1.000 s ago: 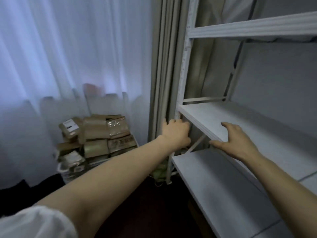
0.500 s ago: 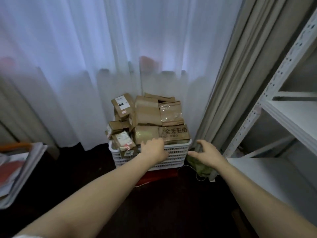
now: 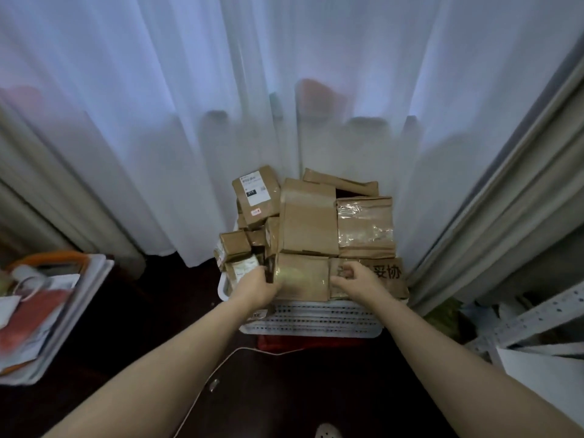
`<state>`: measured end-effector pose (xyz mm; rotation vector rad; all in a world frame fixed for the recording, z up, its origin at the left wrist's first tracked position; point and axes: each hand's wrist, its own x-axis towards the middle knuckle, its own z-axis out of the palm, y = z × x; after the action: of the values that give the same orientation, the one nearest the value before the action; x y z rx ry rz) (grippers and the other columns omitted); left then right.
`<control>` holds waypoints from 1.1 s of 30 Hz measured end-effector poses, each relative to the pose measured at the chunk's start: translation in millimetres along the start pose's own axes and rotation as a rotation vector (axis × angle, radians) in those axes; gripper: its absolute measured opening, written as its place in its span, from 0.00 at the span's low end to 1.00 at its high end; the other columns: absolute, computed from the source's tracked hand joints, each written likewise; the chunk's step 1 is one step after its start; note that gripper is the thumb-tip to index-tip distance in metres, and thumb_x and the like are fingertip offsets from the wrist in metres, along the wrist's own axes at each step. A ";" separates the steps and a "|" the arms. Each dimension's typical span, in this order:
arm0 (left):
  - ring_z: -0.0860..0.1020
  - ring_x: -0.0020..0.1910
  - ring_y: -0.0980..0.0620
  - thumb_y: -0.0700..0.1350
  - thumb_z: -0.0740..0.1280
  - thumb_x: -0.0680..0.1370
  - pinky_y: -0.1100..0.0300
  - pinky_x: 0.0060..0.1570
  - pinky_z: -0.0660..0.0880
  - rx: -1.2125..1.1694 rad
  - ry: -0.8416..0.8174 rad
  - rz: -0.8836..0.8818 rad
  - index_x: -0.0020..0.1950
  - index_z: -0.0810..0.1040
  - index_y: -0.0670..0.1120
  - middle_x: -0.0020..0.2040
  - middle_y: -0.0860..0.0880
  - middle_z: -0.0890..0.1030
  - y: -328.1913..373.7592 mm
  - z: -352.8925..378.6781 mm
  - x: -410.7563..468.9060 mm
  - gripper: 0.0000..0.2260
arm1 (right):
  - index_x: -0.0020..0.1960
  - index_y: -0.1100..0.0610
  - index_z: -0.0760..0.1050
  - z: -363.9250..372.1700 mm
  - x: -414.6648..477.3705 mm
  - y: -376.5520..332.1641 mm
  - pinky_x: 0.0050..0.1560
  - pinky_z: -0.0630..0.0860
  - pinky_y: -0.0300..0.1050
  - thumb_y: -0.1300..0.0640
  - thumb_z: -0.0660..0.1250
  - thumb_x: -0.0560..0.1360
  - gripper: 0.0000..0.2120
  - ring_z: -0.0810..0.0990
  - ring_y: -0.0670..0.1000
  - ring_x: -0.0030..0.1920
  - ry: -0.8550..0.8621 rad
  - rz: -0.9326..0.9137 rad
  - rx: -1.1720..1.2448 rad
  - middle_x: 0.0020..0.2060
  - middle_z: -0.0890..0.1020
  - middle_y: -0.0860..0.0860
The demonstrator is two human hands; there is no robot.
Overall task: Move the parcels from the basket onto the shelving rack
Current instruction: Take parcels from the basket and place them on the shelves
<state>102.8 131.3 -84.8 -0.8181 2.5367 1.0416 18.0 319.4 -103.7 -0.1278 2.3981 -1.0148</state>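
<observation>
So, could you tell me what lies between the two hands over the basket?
A flat brown parcel atop the white basket fills the gap between left hand and right hand, in the head view.

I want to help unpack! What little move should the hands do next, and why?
Probably lift the front parcel straight up. The left hand grips its left edge and the right hand its right edge, it lies on top at the near rim of the basket, and the shelving rack stands on the right.
</observation>
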 end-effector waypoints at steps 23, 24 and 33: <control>0.76 0.60 0.43 0.57 0.79 0.63 0.45 0.60 0.74 -0.559 -0.205 -0.196 0.69 0.68 0.43 0.63 0.45 0.76 62.4 -38.1 345.2 0.40 | 0.77 0.48 0.56 77.0 210.4 -32.6 0.70 0.64 0.50 0.52 0.67 0.76 0.34 0.64 0.56 0.72 0.105 0.501 0.450 0.74 0.62 0.55; 0.77 0.58 0.43 0.53 0.79 0.64 0.45 0.58 0.76 -0.597 -0.219 -0.195 0.67 0.69 0.43 0.61 0.45 0.78 64.3 -38.4 346.9 0.37 | 0.77 0.48 0.55 78.5 211.8 -32.5 0.71 0.64 0.50 0.53 0.67 0.75 0.34 0.64 0.56 0.71 0.115 0.513 0.452 0.73 0.62 0.56; 0.82 0.42 0.49 0.42 0.77 0.68 0.60 0.32 0.78 -0.679 -0.246 -0.134 0.57 0.75 0.41 0.49 0.45 0.82 65.8 -69.8 335.8 0.21 | 0.75 0.59 0.59 76.1 196.3 -33.4 0.65 0.70 0.52 0.66 0.56 0.76 0.27 0.71 0.60 0.65 0.297 0.652 0.603 0.66 0.72 0.59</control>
<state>-208.4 -13.3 -150.2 -0.9253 1.8925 1.8592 -115.5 191.4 -209.7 1.0047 2.0117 -1.4133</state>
